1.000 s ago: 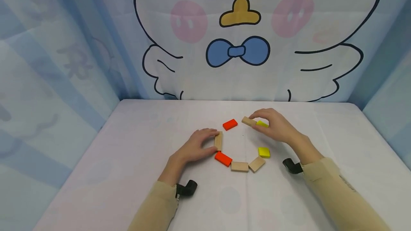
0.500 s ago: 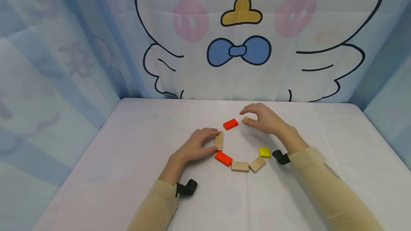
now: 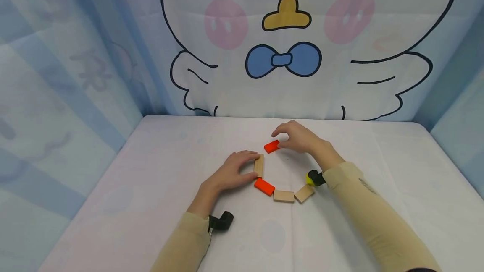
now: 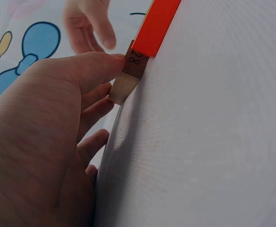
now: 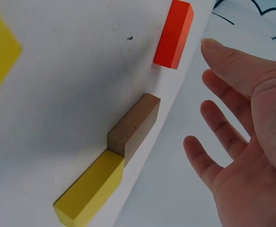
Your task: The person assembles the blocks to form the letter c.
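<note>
Between thumb and finger, my left hand (image 3: 230, 173) holds a light wooden block (image 3: 259, 166) by its ends on the table. Dark digits mark that block's brown end in the left wrist view, and a red block (image 4: 158, 26) adjoins it. My right hand (image 3: 300, 138) hovers at the far red block (image 3: 270, 147), overlapping its right end in the head view. The right wrist view shows its fingers spread, with a gap between the thumb and the red block. Below them a wooden block (image 5: 135, 124) stands end to end with a yellow block (image 5: 90, 187); the hand hides both in the head view.
The near side of the ring has a red block (image 3: 264, 186), two wooden blocks, one at the front (image 3: 283, 196), and a yellow block (image 3: 309, 181) partly behind the right wrist camera (image 3: 316, 177). Curtains surround the white table (image 3: 170, 146).
My right hand has let go of the wooden block beside the yellow one and moved left to the far red block. The left hand keeps its place.
</note>
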Demonstrator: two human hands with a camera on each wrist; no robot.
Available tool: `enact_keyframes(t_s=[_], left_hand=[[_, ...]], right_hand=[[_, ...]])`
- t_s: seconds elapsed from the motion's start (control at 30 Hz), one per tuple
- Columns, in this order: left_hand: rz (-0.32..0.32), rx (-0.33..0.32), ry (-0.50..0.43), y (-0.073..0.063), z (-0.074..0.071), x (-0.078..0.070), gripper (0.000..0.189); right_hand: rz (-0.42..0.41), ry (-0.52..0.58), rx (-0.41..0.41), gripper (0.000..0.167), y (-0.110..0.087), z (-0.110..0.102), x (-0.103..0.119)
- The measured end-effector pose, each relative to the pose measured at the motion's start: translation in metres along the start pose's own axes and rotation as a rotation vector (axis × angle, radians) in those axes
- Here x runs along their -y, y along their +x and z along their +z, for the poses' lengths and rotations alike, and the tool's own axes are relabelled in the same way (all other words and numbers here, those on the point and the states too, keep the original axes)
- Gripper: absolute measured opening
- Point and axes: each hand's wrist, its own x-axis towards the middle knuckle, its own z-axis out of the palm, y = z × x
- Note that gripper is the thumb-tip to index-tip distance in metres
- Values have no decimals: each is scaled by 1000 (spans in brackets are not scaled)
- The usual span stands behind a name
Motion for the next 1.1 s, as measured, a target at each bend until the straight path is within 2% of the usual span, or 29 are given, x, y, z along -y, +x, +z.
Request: enact_keyframes(t_s=[0.2, 0.5, 1.1], left_hand=[[31, 2, -9, 1, 0, 0, 56], [35, -4, -7, 0, 0, -1, 56], [26, 0, -3, -1, -2, 0, 56]], right_hand=[[19, -17, 50, 30, 6, 4, -2], [44, -23, 71, 30, 10, 10, -3], [-4, -50, 38, 23, 16, 19, 6]])
